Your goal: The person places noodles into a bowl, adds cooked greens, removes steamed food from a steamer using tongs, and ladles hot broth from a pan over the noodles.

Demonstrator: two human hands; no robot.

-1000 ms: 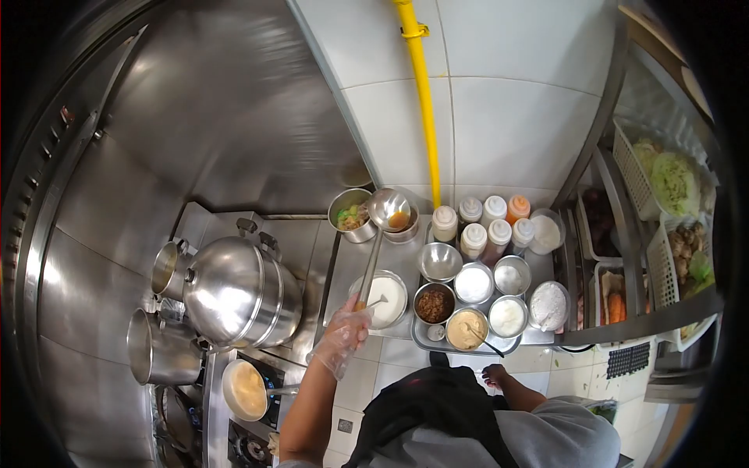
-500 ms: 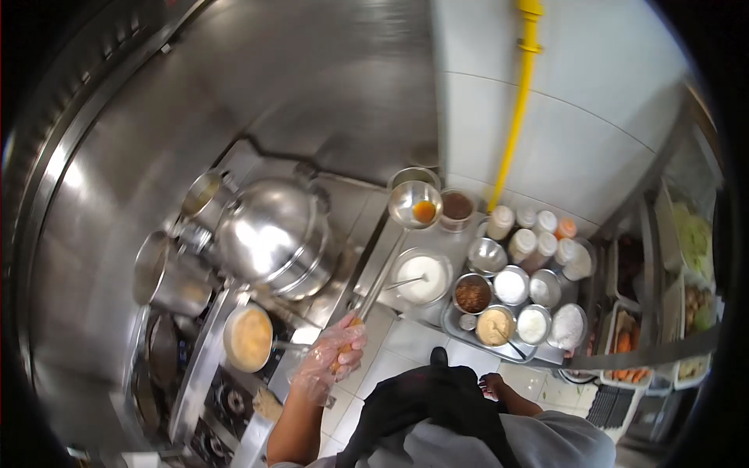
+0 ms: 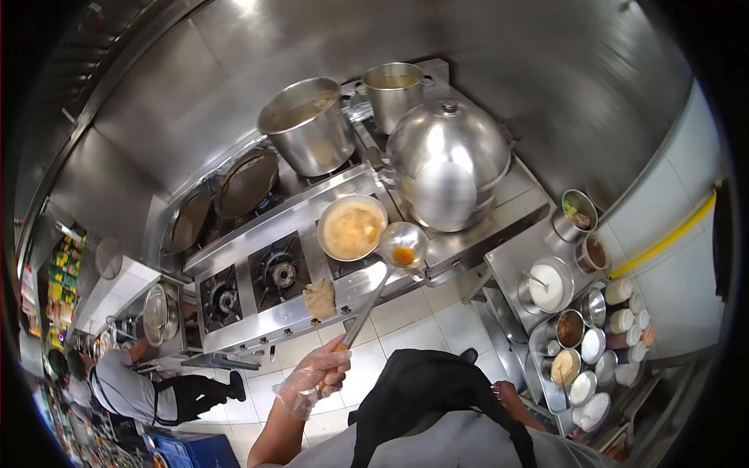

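Fingers wrapped around its handle, a gloved left hand (image 3: 318,376) steadies a ladle (image 3: 400,235) of orange liquid (image 3: 403,255) by the pan's (image 3: 321,237) four o'clock edge, where a tilted wrist could slop it stoveward; the right hand's (image 3: 507,395) fingers I cannot make out.

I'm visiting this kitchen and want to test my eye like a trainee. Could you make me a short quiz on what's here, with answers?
1. Which of the person's hands grips the ladle?
2. True or false: the ladle's bowl is empty.
3. Fill in the blank: in this view, the vessel on the stove that appears closest to the ladle's bowl is the ____.

Key:
1. The left hand, in a clear plastic glove.
2. False; it holds some orange-brown liquid.
3. Pan, which contains pale-orange liquid.
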